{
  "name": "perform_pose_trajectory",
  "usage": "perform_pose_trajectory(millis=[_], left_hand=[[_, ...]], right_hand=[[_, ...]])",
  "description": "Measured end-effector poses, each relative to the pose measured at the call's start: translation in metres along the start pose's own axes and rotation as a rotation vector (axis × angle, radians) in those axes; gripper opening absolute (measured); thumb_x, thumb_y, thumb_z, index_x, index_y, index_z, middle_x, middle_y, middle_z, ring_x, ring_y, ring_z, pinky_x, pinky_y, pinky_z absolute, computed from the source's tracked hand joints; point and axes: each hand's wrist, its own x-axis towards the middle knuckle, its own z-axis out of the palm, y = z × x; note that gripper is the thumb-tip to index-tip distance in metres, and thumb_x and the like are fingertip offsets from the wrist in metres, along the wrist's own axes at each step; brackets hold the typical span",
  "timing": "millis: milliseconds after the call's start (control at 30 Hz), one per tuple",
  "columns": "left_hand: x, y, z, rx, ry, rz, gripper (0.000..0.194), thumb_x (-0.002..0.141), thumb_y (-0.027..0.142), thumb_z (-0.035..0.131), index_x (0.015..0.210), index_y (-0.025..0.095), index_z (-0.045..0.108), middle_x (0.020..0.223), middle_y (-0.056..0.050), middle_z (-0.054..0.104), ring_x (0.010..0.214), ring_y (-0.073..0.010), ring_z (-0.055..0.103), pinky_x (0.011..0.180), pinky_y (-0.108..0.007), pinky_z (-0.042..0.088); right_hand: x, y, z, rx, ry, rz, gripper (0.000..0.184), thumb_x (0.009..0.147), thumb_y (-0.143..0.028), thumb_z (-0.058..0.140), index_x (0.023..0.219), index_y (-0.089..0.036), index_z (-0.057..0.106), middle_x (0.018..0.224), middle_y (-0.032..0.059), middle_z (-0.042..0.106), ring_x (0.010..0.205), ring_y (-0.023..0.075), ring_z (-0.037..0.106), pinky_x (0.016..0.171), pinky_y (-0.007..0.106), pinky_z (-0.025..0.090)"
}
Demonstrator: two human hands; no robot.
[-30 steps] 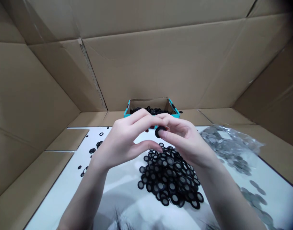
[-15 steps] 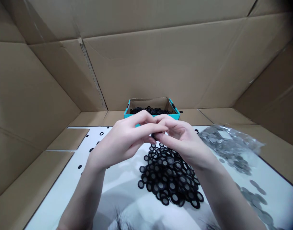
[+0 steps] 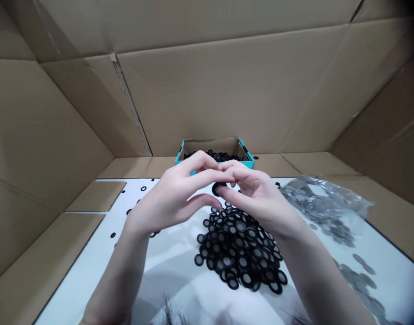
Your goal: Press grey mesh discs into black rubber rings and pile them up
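Note:
Above a heap of black rings with grey discs in them [image 3: 240,253], both hands meet at the fingertips. A black ring [image 3: 215,189] is pinched between the thumb and fingers of my right hand [image 3: 261,192]; the thumb covers its middle. My left hand [image 3: 174,194] has its thumb spread away below, and its fingers reach across to the right hand's fingers, close to the ring. Whether a left fingertip touches the ring is hidden.
A teal-edged box [image 3: 248,164] holding black rings stands at the back. At right lie a clear bag of grey discs [image 3: 323,194] and loose grey discs [image 3: 362,284]. Several black rings [image 3: 143,188] are scattered at left. Cardboard walls [image 3: 227,95] enclose the white table [image 3: 173,262].
My left thumb has moved down and away from the ring, opening a gap. More of the black ring now shows at my right fingertips.

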Motion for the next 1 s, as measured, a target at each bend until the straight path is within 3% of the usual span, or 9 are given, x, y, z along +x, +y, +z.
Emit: perform_pose_trajectory(millis=[100,200,367,500,633,733,833,1000], left_hand=[[0.000,-0.002,0.001,0.038,0.042,-0.024,0.021,0.085,0.022,0.069,0.104,0.020,0.061,0.100,-0.005,0.055,0.087,-0.0159,0.056,0.076,-0.027,0.050],[0.000,-0.003,0.002,0.011,0.023,-0.007,0.015,0.089,0.011,0.059,0.101,0.019,0.062,0.101,-0.005,0.053,0.090,-0.0149,0.055,0.077,-0.026,0.049],[-0.001,-0.005,-0.001,-0.096,-0.097,-0.006,0.035,0.092,0.002,0.041,0.112,0.023,0.062,0.105,-0.006,0.051,0.097,-0.0148,0.053,0.077,-0.023,0.051],[-0.003,-0.008,-0.008,-0.137,-0.158,-0.049,0.036,0.093,0.018,0.054,0.128,0.026,0.055,0.111,-0.007,0.053,0.102,-0.0179,0.053,0.088,-0.030,0.049],[-0.008,-0.019,-0.018,-0.128,-0.156,-0.192,0.043,0.090,0.035,0.061,0.131,0.025,0.053,0.106,-0.005,0.059,0.096,-0.0174,0.056,0.083,-0.028,0.048],[-0.016,-0.041,-0.021,-0.067,-0.282,-0.433,0.041,0.090,0.044,0.057,0.125,0.022,0.058,0.105,-0.005,0.065,0.093,-0.0186,0.060,0.077,-0.027,0.048],[-0.027,-0.077,-0.015,0.108,-0.520,-0.746,0.047,0.087,0.050,0.055,0.123,0.020,0.059,0.110,-0.006,0.067,0.095,-0.0205,0.062,0.077,-0.026,0.047],[-0.045,-0.140,0.009,0.188,-0.672,-0.899,0.033,0.085,0.033,0.064,0.113,0.016,0.063,0.104,-0.007,0.069,0.093,-0.0201,0.064,0.083,-0.029,0.049]], right_hand=[[0.000,-0.002,-0.002,-0.013,-0.011,0.020,0.009,0.082,-0.026,0.063,0.074,-0.021,0.061,0.104,0.0046,0.062,0.100,0.0217,0.055,0.080,0.037,0.043],[-0.001,-0.002,-0.003,-0.003,-0.030,0.023,0.013,0.082,-0.025,0.062,0.070,-0.021,0.059,0.104,0.0044,0.062,0.100,0.0217,0.056,0.080,0.037,0.043],[0.000,0.001,-0.003,-0.029,-0.071,-0.001,0.011,0.082,-0.022,0.061,0.071,-0.020,0.061,0.103,0.0049,0.064,0.101,0.0214,0.057,0.084,0.036,0.042],[-0.001,0.001,-0.011,-0.199,-0.084,-0.021,0.009,0.085,-0.029,0.060,0.082,-0.021,0.063,0.098,0.0036,0.065,0.096,0.0194,0.058,0.082,0.033,0.042],[-0.008,0.009,-0.033,-0.524,-0.181,0.077,0.014,0.087,-0.033,0.056,0.081,-0.021,0.061,0.089,0.0031,0.068,0.087,0.0197,0.059,0.076,0.032,0.042],[-0.017,0.028,-0.049,-0.741,-0.320,0.308,0.010,0.083,-0.025,0.055,0.076,-0.020,0.062,0.084,0.0041,0.070,0.082,0.0204,0.062,0.072,0.032,0.042],[-0.027,0.053,-0.057,-0.835,-0.387,0.483,0.004,0.074,-0.018,0.063,0.077,-0.021,0.063,0.075,0.0022,0.071,0.072,0.0197,0.063,0.066,0.029,0.042],[-0.042,0.082,-0.056,-0.894,-0.343,0.578,0.010,0.068,-0.020,0.068,0.071,-0.021,0.059,0.068,0.0011,0.069,0.068,0.0200,0.063,0.059,0.027,0.040]])
